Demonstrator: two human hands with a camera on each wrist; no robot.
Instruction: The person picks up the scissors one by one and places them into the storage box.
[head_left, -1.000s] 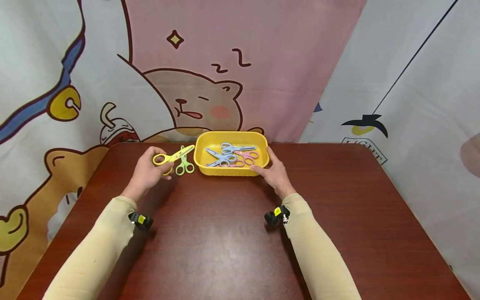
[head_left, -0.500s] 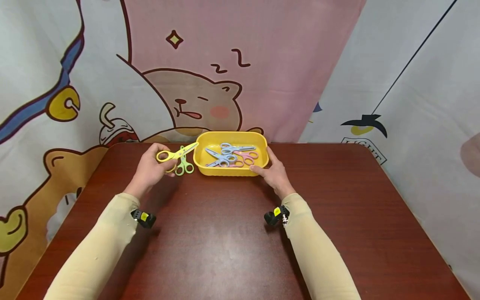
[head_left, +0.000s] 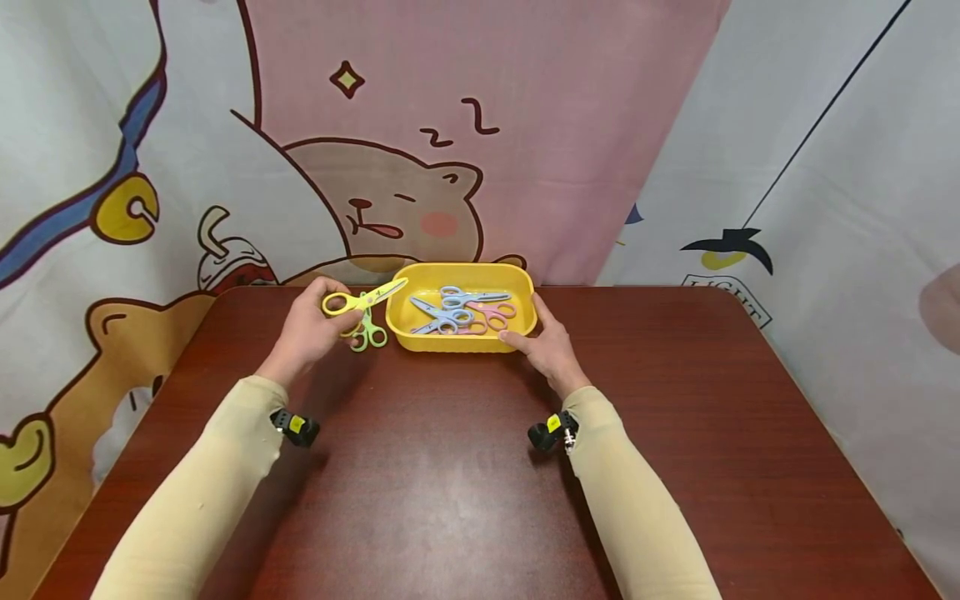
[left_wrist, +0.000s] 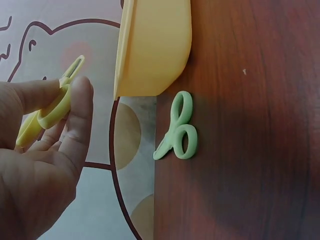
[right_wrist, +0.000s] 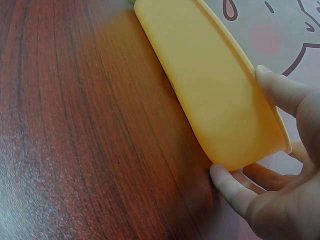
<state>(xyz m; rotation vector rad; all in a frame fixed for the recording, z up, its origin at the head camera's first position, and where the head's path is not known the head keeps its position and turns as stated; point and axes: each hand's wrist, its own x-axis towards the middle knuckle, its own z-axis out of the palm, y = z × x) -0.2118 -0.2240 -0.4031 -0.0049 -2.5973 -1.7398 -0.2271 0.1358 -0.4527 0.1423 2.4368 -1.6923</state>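
Note:
My left hand pinches yellow scissors by the handles. Their blades point right and overlap the left rim of the yellow bin in the head view. In the left wrist view, thumb and fingertips press the yellow handle. Light green scissors lie on the table beside the bin, partly behind the yellow pair. My right hand grips the bin's right end; its thumb is at the rim in the right wrist view. Blue scissors and pink scissors lie inside the bin.
The bin stands near the far edge of the dark red-brown table. Behind it hangs a curtain printed with cartoon bears. A small black camera sits on each wrist.
My left hand has moved right and slightly away from me with the yellow scissors, bringing the blade tips over the bin's left rim. The right hand and bin have stayed put.

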